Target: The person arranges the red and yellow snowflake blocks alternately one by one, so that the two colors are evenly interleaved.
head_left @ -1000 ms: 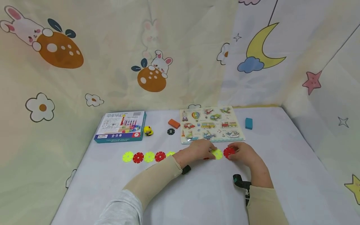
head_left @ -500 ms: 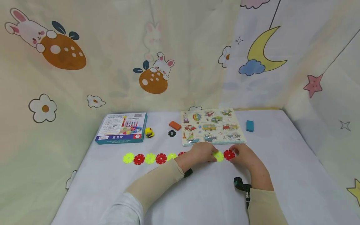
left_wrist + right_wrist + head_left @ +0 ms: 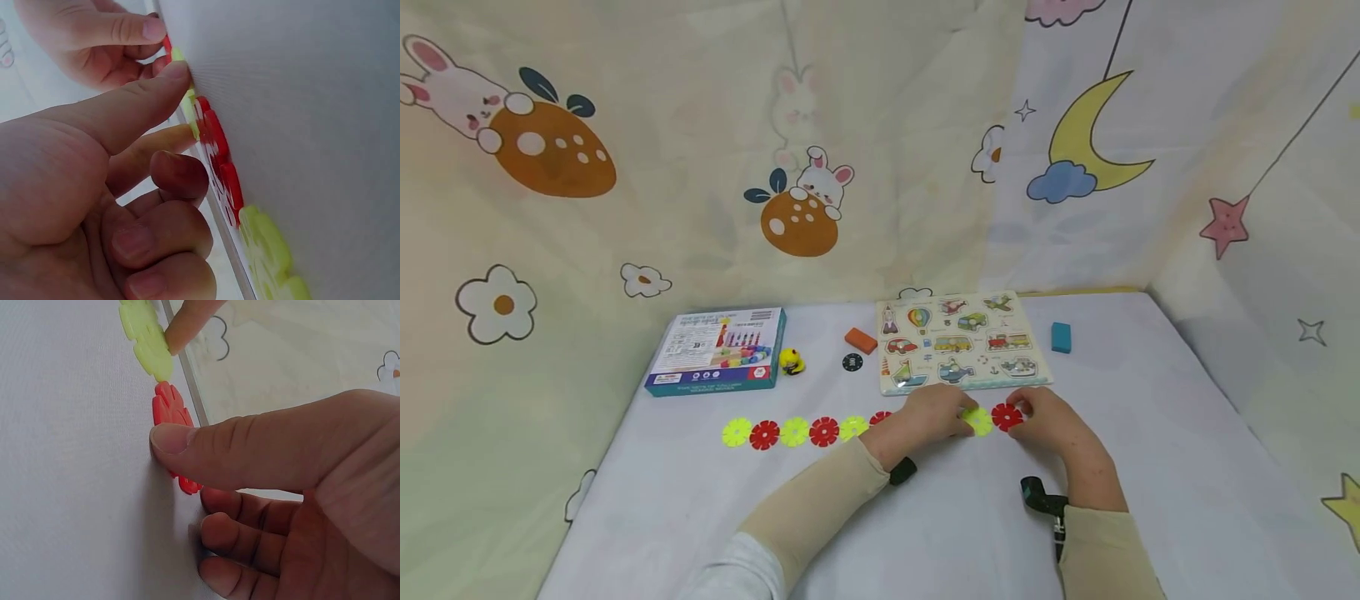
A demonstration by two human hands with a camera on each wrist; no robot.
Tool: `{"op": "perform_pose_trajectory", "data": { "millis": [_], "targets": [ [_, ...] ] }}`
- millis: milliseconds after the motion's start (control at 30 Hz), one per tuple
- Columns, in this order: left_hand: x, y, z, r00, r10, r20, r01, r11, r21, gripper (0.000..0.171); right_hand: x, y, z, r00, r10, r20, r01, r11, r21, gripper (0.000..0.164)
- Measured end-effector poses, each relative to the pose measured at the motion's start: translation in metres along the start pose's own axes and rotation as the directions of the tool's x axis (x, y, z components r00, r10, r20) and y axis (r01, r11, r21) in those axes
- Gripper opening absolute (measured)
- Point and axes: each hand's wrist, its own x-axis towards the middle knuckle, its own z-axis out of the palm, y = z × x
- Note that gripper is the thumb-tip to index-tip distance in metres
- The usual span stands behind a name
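A row of flower-shaped plastic discs, yellow-green and red by turns, runs across the white table. My left hand [image 3: 931, 412] holds a yellow-green disc [image 3: 978, 421] near the row's right end between thumb and index finger; its other fingers are curled in the left wrist view. At the end of the row, my right hand [image 3: 1051, 421] pinches a red disc [image 3: 169, 405] by its outer side, thumb on the near edge. The two discs meet edge to edge in the right wrist view. My left hand and forearm hide part of the row, including most of a red disc [image 3: 217, 140].
Behind the row lies a picture puzzle board [image 3: 962, 343]. A boxed set [image 3: 718, 350], a small yellow toy [image 3: 791, 361], an orange block [image 3: 861, 340] and a black round token [image 3: 852, 362] stand left of it. A blue block [image 3: 1061, 337] is to its right.
The end red disc has moved slightly left, closer to the yellow-green one. More of its face now shows beside my right fingers. My left hand stays at its disc; the head view shifts slightly.
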Motion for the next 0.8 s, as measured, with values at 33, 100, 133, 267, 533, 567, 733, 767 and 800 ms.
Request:
{"op": "perform_pose_trajectory", "data": {
  "millis": [33, 100, 133, 267, 533, 567, 733, 767, 800],
  "targets": [
    [0.0, -0.001, 0.0, 1.0, -0.002, -0.002, 0.002, 1.0, -0.012, 0.041, 0.0, 0.0, 0.0, 1.0, -0.001, 0.0, 0.001, 1.0, 0.0, 0.054],
    [-0.001, -0.002, 0.001, 1.0, -0.002, -0.005, 0.002, 0.999, -0.032, 0.041, 0.0, 0.0, 0.0, 1.0, 0.004, -0.002, -0.004, 1.0, -0.002, 0.054],
    [-0.001, -0.003, 0.001, 1.0, 0.001, -0.007, -0.001, 0.999, -0.036, 0.041, 0.001, 0.0, 0.001, 1.0, 0.004, -0.001, -0.004, 1.0, -0.004, 0.054],
    [0.002, -0.005, 0.003, 1.0, 0.011, -0.01, -0.012, 0.999, -0.046, 0.042, 0.003, 0.001, 0.0, 1.0, 0.005, 0.007, -0.005, 1.0, -0.013, 0.055],
    [0.006, -0.01, 0.0, 1.0, 0.008, -0.026, -0.008, 1.0, 0.0, 0.042, 0.018, 0.001, 0.002, 1.0, -0.002, 0.01, 0.002, 1.0, 0.027, 0.054],
    [0.006, -0.01, 0.0, 1.0, 0.007, -0.017, -0.007, 1.0, 0.001, 0.042, 0.018, 0.002, 0.003, 1.0, 0.002, 0.014, -0.002, 1.0, 0.03, 0.054],
    [0.006, -0.01, 0.002, 1.0, 0.023, -0.009, -0.023, 1.0, 0.002, 0.042, 0.016, 0.003, 0.003, 1.0, 0.011, 0.02, -0.011, 1.0, 0.008, 0.055],
    [0.007, -0.01, 0.003, 1.0, 0.027, -0.014, -0.027, 1.0, 0.006, 0.042, 0.016, 0.003, 0.003, 1.0, 0.012, 0.021, -0.012, 1.0, 0.004, 0.055],
    [0.008, -0.01, 0.003, 0.999, 0.03, -0.018, -0.03, 0.999, 0.012, 0.043, 0.015, 0.003, 0.002, 1.0, 0.012, 0.023, -0.012, 1.0, 0.003, 0.056]
  ]
}}
